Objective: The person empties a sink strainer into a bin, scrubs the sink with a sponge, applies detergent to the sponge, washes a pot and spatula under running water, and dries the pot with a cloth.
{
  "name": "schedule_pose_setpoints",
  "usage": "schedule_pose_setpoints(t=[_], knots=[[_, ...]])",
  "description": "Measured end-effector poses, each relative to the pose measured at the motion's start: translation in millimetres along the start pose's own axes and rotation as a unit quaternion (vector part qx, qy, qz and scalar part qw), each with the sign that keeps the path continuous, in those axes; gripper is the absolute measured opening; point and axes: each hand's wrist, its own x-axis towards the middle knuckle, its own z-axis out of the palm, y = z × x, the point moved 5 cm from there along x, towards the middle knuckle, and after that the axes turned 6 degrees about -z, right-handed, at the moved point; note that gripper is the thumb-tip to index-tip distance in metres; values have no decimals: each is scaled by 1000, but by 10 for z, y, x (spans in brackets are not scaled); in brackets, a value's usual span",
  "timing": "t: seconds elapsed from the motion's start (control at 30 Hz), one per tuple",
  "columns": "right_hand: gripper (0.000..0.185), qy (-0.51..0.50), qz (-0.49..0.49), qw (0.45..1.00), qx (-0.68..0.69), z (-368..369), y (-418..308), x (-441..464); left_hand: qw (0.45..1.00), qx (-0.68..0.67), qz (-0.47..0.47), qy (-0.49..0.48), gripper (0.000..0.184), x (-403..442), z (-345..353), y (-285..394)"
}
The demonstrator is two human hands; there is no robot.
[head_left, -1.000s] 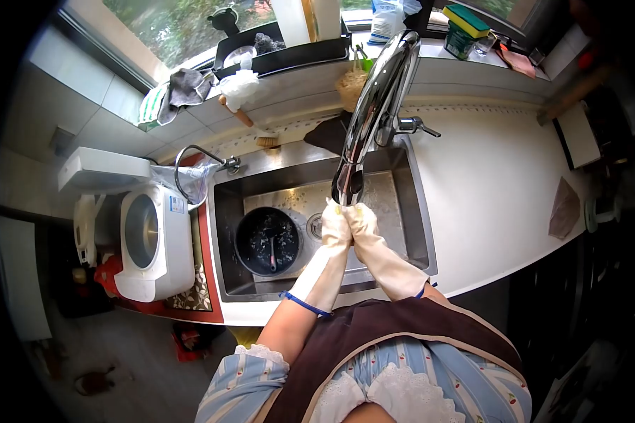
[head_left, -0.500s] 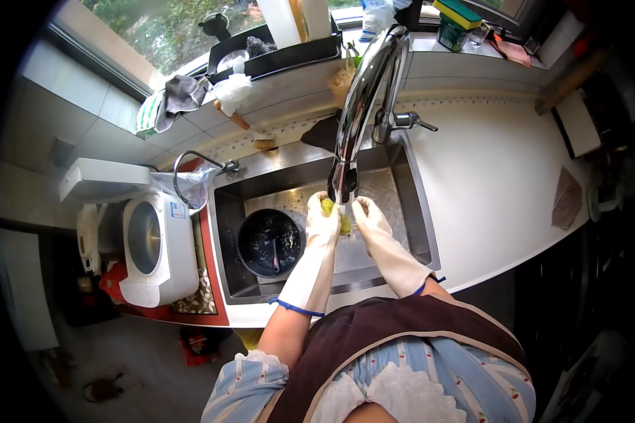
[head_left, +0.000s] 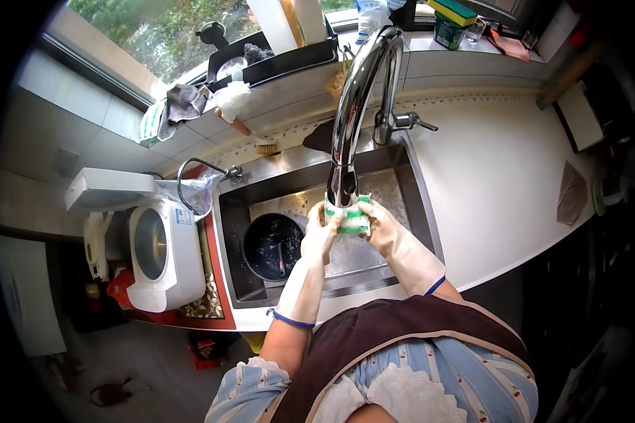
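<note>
Under the spout of the chrome faucet (head_left: 346, 134), a green-and-white striped sponge (head_left: 354, 220) is stretched between my two hands. My left hand (head_left: 320, 231), in a cream rubber glove, grips its left end. The gloved right hand (head_left: 385, 227) pinches the right edge. Part of the sponge is hidden behind the faucet head and my fingers. Below them lies the steel sink (head_left: 346, 265). Left of my left hand, a black pot (head_left: 255, 248) sits in the sink with a dark-handled utensil (head_left: 281, 255) and some liquid or suds inside.
A white rice cooker (head_left: 183, 271) with its lid raised stands left of the sink. A small curved tap (head_left: 183, 176) rises at the sink's left corner. Behind are a wooden-handled brush (head_left: 267, 149) and a windowsill tray (head_left: 289, 60). White counter (head_left: 487, 190) extends to the right.
The sponge has turned from its yellow-green side to the striped side and is spread wider. My right hand has closed on its right edge, and both hands are slightly lower.
</note>
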Motion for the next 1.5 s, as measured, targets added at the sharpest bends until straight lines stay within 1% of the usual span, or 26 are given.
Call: schedule_pose_setpoints(t=[0.03, 0.07, 0.13, 0.17, 0.2, 0.27, 0.3, 0.33, 0.4, 0.53, 0.57, 0.67, 0.8, 0.87, 0.9, 0.93, 1.0, 1.07, 1.1, 1.13, 1.2, 1.27, 1.33, 1.37, 1.4, 1.5], knots=[[44, -5, 5, 1000, -22, -21, 9, 10, 990, -121, -31, -70, 46, -6, 79, -48], [44, -5, 5, 1000, -20, -12, 39, 48, 990, -119, -31, -70, 46, -10, 104, -70], [63, 146, -34, 960, -236, -105, 23, 108, 998, -64, 12, 7, 40, -78, 80, 40], [84, 166, -6, 943, -289, -127, 19, 99, 999, -24, 20, 36, 36, -81, 90, 43], [84, 167, -6, 943, -289, 12, -16, 38, 999, -24, 20, 36, 36, -118, 131, 84], [97, 186, 35, 851, -489, 311, -93, -134, 994, -38, 55, 86, 43, -236, 182, 231], [113, 124, -26, 857, -500, 191, 21, -34, 990, -79, 83, 79, 51, -233, 263, 290], [112, 165, 58, 828, -532, 579, -131, -152, 986, -113, 99, 79, 51, -186, 340, 276], [104, 131, -77, 845, -512, 87, 397, 275, 977, -164, 112, 83, 50, -84, 422, 209], [92, 219, -128, 877, -409, -70, 664, 388, 969, -203, 110, 92, 48, 22, 493, 65], [88, 178, -95, 929, -310, 300, 378, 54, 968, -206, 111, 94, 47, 30, 492, 53], [75, 61, -88, 989, -102, 303, 470, 99, 968, -204, 109, 99, 46, 67, 524, -56], [64, 140, -164, 940, -265, -33, 371, 220, 977, -180, 93, 60, 38, 147, 522, -148], [53, 165, -79, 950, -252, 376, 130, -120, 982, -165, 83, 33, 34, 185, 517, -205], [53, 166, -80, 950, -252, 204, 210, -50, 990, 94, 90, 55, 31, 51, 447, 93], [49, 150, -131, 932, -302, -50, 301, 85, 990, 94, 90, 54, 31, 24, 442, 122], [48, 136, -183, 909, -348, -178, 299, 135, 990, -112, -84, 4, 36, 19, 469, -60], [49, 186, -69, 895, -399, -250, 328, 117, 979, -174, -99, -46, 36, 50, 485, -129], [49, 187, -69, 895, -398, -201, 305, 92, 960, -236, -114, -94, 36, 59, 515, -157], [46, 201, -66, 923, -321, -147, 294, 56, 961, -235, -114, -94, 36, 61, 506, -188], [43, 215, -62, 945, -240, -140, 288, 47, 889, -406, -164, -137, 36, 36, 543, -248], [38, 253, -67, 916, -302, -236, 236, 15, 889, -408, -155, -141, 35, 26, 463, -287], [28, 228, -90, 927, -286, -215, 140, -3, 983, -179, -7, -33, 28, -14, 228, -95], [23, 222, -136, 926, -273, -267, 114, 36, 968, -231, -101, -15, 29, 4, 242, -114], [18, 216, -181, 923, -260, -270, 63, 53, 981, -129, -141, 15, 26, -32, 151, -23], [18, 189, -192, 915, -301, -183, -118, -18, 987, -147, -53, 18, 22, 83, 127, -170]])
